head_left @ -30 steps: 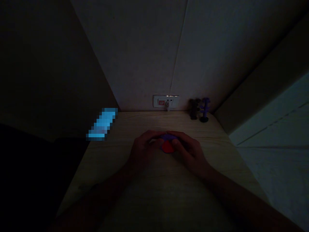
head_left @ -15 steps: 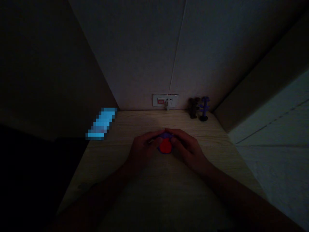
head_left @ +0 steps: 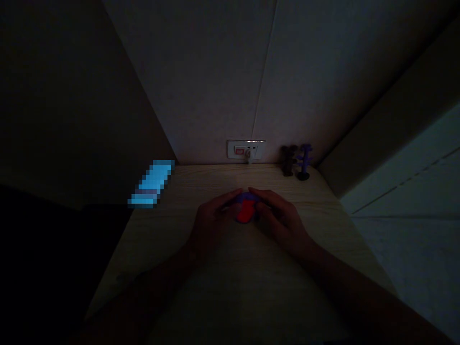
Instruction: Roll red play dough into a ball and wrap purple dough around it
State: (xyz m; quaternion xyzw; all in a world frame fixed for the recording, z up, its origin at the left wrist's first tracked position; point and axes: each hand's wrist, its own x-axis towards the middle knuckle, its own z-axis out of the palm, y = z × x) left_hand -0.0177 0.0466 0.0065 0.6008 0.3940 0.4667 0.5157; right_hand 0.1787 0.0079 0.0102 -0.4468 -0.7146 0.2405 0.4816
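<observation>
Between my two hands is a small roundish red-and-purple piece (head_left: 246, 212), soft-looking like modelling clay, with a red middle and a purple rim. From the left, my left hand (head_left: 214, 215) curls around it, the thumb lying over part of the red. On the other side my right hand (head_left: 278, 215) grips its edge with thumb and bent fingers. At the far edge the fingertips of both hands come close together. The underside of the piece is hidden, and the dim light blurs fine detail.
All this is over a light wooden tabletop (head_left: 247, 282). A wall socket (head_left: 246, 150) with a plug in it sits behind. At the back right stand a dark figure (head_left: 288, 160) and a purple tree-like figure (head_left: 304, 162). A pixelated bright blue patch (head_left: 153, 183) lies at the left edge.
The red-and-purple piece has shifted slightly away from me and more of its red is covered on the left. The fingertips at the far edge are a little further apart.
</observation>
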